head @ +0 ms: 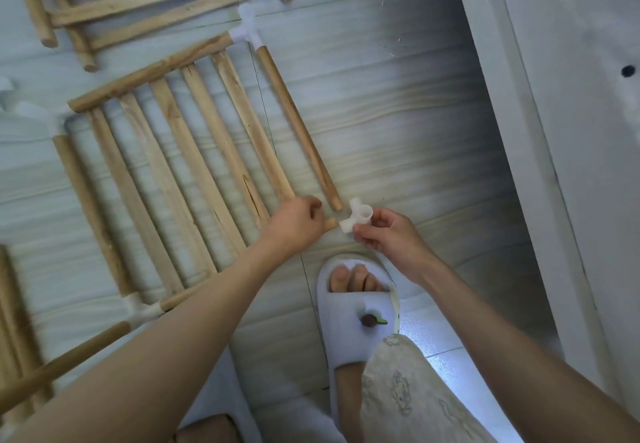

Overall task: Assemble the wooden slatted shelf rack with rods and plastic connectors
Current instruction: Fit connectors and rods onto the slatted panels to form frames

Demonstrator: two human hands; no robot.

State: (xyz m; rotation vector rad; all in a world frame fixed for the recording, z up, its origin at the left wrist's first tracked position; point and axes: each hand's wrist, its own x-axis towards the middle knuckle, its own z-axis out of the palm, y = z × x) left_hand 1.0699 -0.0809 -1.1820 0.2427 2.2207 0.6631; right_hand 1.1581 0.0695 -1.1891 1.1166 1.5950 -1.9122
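1. White slipper (358, 307) on the person's foot sits nearest the camera, just below the two hands; it is the landmark for what follows.
2. Just above the slipper's toe, the right hand (391, 235) pinches a white plastic connector (356, 217) between fingertips, one socket facing the rod end beside it.
3. To the upper left of the slipper, the left hand (294, 224) is closed around the near rail of the slatted shelf panel (173, 165), whose bare end (330, 224) pokes out and touches or nearly touches the connector.
4. Above the slipper, the side rod (298, 124) ends free (336, 204) just beside the connector's other socket, not yet seated.
5. Risk, as I judge it: two ends must enter two sockets at right angles. Pushing the rail in first could splay the side rod off line, and forcing it may crack the plastic or pull the far corner connector (246, 29) loose.
6. Left of the slipper, another corner connector (138, 307) is already fitted.
7. Farthest from the slipper, a second slatted panel (149, 3) lies well apart. Nothing blocks the corner, though the slipper leaves little room beneath the hands.
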